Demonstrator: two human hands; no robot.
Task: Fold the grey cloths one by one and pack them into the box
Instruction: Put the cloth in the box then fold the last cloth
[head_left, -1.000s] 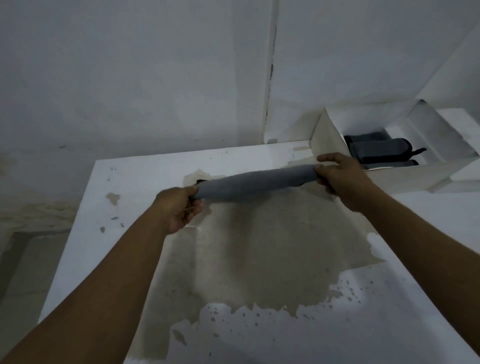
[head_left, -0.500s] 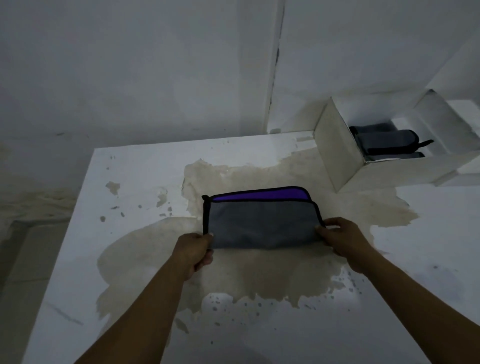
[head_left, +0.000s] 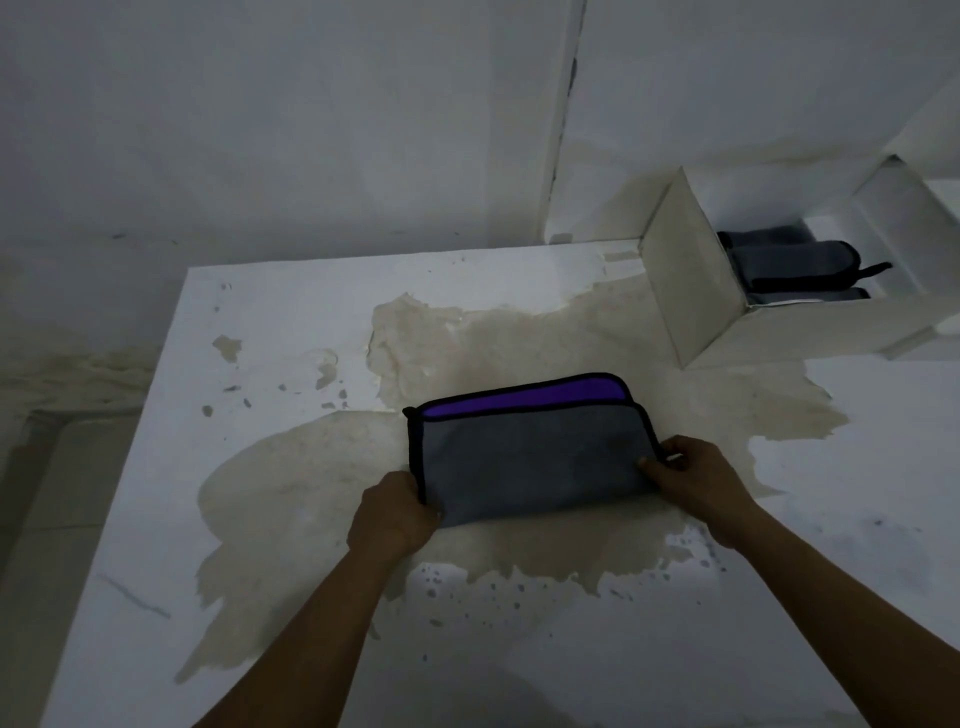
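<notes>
– Scanning the stained counter (head_left: 135, 571): what's there?
– A white box (head_left: 685, 291) at the far right corner, rolled cloths (head_left: 789, 265) inside; a folded cloth (head_left: 530, 457) lies mid-counter, purple strip showing.
– Held how?
– Left hand (head_left: 389, 519) pinches its near left corner; right hand (head_left: 691, 478) grips its right edge.

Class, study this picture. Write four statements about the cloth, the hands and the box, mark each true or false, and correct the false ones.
1. The grey cloth lies folded on the table. True.
2. A purple strip shows along the cloth's far edge. True.
3. Only one hand grips the cloth. False: the left hand grips its near left corner and the right hand grips its right edge.
4. Nothing has been packed yet. False: folded cloths already lie in the box.
</notes>
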